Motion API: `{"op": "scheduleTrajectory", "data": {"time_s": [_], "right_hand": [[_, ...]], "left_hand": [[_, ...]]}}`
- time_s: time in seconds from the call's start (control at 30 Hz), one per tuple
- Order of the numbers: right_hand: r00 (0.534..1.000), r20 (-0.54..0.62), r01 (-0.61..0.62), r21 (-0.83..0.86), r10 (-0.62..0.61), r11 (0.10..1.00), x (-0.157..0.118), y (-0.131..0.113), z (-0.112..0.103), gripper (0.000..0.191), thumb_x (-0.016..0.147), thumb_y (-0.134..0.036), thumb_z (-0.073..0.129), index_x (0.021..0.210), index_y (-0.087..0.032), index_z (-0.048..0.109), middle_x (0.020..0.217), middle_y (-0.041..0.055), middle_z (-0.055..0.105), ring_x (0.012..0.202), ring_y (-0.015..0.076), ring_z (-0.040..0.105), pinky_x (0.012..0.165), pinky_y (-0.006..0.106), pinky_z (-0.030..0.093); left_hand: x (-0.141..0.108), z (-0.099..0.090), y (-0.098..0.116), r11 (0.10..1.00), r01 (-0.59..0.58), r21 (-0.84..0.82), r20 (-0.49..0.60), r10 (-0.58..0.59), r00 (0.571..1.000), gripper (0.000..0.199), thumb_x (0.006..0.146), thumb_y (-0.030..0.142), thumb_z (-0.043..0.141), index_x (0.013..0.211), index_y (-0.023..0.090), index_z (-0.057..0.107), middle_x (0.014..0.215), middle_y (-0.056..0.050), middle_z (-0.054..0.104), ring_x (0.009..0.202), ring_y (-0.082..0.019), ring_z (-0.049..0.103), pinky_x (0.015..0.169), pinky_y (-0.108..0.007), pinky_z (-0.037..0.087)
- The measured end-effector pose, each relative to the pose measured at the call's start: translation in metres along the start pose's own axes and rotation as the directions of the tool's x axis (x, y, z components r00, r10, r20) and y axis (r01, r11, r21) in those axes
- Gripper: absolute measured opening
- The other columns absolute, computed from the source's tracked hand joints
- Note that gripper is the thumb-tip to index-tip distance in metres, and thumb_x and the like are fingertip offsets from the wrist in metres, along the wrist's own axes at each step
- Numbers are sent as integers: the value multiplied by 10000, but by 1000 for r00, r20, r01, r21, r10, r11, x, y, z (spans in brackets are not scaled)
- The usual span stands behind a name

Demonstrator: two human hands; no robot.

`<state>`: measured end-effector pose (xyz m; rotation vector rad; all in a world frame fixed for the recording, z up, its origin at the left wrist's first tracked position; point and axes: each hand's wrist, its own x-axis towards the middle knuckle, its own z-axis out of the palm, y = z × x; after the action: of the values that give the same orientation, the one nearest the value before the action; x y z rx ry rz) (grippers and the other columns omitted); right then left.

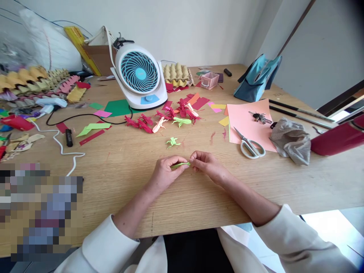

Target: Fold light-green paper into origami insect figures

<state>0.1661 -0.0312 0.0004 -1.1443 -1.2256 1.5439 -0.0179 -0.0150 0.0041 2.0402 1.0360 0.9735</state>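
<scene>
Between my two hands is a narrow piece of folded light-green paper, held low over the wooden table. My left hand pinches it between thumb and fingers. At its right end, my right hand has its fingertips closed on the tip; the fingers partly hide that end. Just beyond my hands lies a small green folded paper figure with thin legs. Further back is a cluster of similar figures: several red ones, a pale peach one and a light-green one.
A white fan stands behind the figures. To the right, scissors and keys lie on pink paper, beside a grey cloth and a red bottle. Green strips and a white cable lie left.
</scene>
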Motion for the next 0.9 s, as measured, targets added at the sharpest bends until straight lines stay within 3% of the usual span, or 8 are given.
{"op": "scheduleTrajectory", "data": {"time_s": [0.17,0.53,0.67,0.9], "right_hand": [[999,25,-29,74,27,997,0,0,-1,464,686,-606,746,723,-175,577,631,-24,584,574,95,515,606,243,410],[992,15,130,-131,-129,983,2,-1,-6,449,708,-596,729,732,-167,600,638,-11,570,580,103,470,550,245,349],[983,1,177,-231,-182,957,0,0,-5,358,780,-516,677,755,-167,601,649,-13,563,573,100,452,539,240,341],[937,-31,286,-504,-348,815,-7,-6,2,153,840,-309,620,756,-183,593,711,5,619,627,115,520,592,241,394]], "left_hand": [[1,-1,1,997,52,-54,6,-52,999,107,820,284,686,835,193,740,797,-12,759,699,-144,666,702,-233,519],[1,0,-2,986,109,-125,53,-103,993,172,824,330,681,826,177,760,742,-14,737,664,-131,623,632,-215,470],[0,0,-4,984,127,-121,56,-121,991,186,818,336,685,847,170,762,741,-17,729,656,-129,607,625,-215,462],[1,2,-5,982,145,-120,76,-137,988,177,825,320,662,819,158,733,697,-1,682,634,-116,562,605,-206,433]]}}
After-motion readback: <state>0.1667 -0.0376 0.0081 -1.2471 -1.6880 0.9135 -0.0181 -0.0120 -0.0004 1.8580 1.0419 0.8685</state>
